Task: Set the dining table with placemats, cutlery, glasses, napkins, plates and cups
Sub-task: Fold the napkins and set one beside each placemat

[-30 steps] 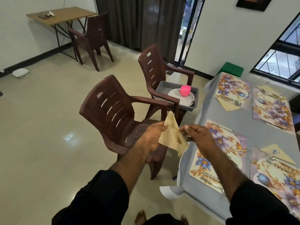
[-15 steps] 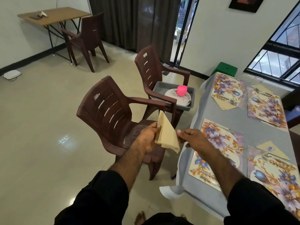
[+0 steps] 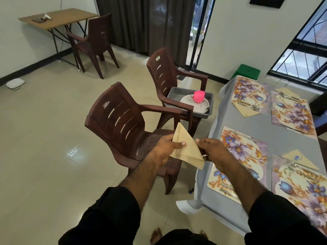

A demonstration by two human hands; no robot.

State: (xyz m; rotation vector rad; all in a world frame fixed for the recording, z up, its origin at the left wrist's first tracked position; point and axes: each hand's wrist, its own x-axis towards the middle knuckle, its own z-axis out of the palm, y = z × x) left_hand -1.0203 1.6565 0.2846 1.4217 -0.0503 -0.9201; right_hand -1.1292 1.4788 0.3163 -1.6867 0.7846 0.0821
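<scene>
Counting now: 3 brown plastic chairs showing – nearest (image 3: pixel 123 124), 2nd w/ a tray on its seat (image 3: pixel 166 75), 3rd by the far wall (image 3: pixel 92 39). 4 floral placemats lying on the dining table (image 3: pixel 276 128): (image 3: pixel 237 156), (image 3: pixel 304 188), (image 3: pixel 247 92), (image 3: pixel 293 115). 3 folded beige napkins in sight: 1 being held (image 3: pixel 187 147), 2 resting on the cloth (image 3: pixel 299 159), (image 3: pixel 247 113). 1 grey tray (image 3: pixel 175 92), carrying 1 pink cup (image 3: pixel 199 96) atop plates (image 3: pixel 187 100); plate count unclear. 1 green stool (image 3: pixel 247 70). 1 side table (image 3: pixel 58 17). 2 hands showing.
</scene>
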